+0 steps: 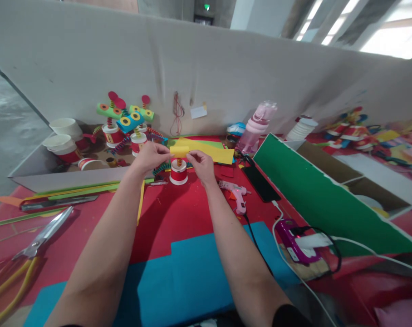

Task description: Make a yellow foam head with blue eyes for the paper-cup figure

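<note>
A small yellow paper tube [179,151] lies crosswise on top of a folded paper spring [179,162]. Beneath the spring stands an upturned red and white paper cup [178,173]. My left hand [152,156] pinches the left end of the tube between thumb and fingers. At the right end, my right hand [202,165] pinches it in the same manner. Behind the tube are flat sheets of yellow paper [219,155]. A pink glue gun [238,195] rests on the table to the right of my right hand.
On the left, a white box [80,179] holds paper cups and several finished cup figures [131,122]. Large scissors [39,243] lie nearby. Blue paper [179,281] covers the front. Right are a phone [260,182], pink bottle [257,127], green box panel [315,195] and purple power strip [296,240] with cables.
</note>
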`<state>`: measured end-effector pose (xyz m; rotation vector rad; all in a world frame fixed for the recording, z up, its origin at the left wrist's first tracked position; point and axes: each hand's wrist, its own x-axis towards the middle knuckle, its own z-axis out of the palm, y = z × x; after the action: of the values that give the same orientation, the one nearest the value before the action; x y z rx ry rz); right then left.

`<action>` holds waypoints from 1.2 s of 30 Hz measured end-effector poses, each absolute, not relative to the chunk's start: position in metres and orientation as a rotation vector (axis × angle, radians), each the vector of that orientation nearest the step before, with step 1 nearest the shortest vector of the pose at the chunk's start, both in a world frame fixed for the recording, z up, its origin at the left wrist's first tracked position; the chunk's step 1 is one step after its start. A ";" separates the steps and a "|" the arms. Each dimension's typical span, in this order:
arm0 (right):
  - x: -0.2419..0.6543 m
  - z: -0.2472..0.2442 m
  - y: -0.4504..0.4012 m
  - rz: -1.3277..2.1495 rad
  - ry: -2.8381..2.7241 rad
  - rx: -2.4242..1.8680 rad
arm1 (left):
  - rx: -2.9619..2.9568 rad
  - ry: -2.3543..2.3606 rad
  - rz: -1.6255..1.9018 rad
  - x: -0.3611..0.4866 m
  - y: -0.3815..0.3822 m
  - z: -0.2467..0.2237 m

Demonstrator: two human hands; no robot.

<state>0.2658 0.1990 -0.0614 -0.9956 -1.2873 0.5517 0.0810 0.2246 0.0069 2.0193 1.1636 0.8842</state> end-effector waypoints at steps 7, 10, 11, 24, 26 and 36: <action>0.269 -0.065 0.200 0.581 -1.316 -1.018 | 2.180 1.127 0.765 0.079 0.223 0.009; 0.271 -0.066 0.199 0.602 -1.330 -1.038 | 2.223 1.127 0.710 0.078 0.223 0.011; 0.272 -0.066 0.199 0.604 -1.331 -1.041 | 2.239 1.135 0.697 0.078 0.223 0.011; 0.280 -0.066 0.196 0.540 -1.433 -1.063 | 2.382 1.172 0.690 0.079 0.226 0.007; 0.280 -0.065 0.195 0.530 -1.440 -1.066 | 2.393 1.177 0.691 0.079 0.226 0.006; 0.278 -0.064 0.194 0.446 -1.489 -1.126 | 2.375 1.165 0.699 0.081 0.225 0.006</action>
<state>0.2778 0.1942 -0.0644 -1.1256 -1.4893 0.4455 0.0805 0.2253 0.0058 2.3755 1.1649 0.6985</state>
